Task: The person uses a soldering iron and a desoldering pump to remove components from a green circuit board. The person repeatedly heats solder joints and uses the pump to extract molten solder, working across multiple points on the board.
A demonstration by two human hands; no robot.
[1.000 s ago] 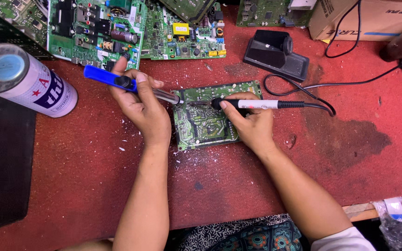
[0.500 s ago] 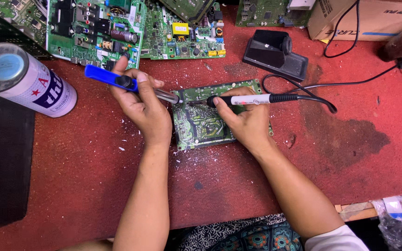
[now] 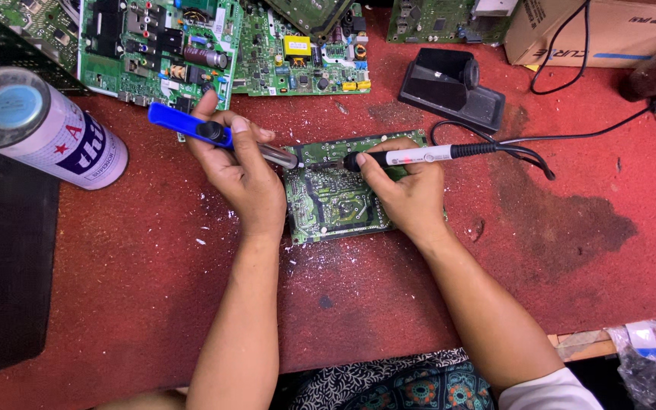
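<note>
the red work mat is the landmark: rust-red, flecked with white crumbs, with a darker brown stain toward its right side. at its centre lies a green circuit board traced in pale silvery lines. just left of that board, a blue tool handle with a black button and a grey metal tip. just right, a soldering iron with a white and black barrel. on the mat's left, a white spray can with navy lettering, red stars and a pale blue cap. at the mat's top, green boards with yellow and black parts, and a black stand.
</note>
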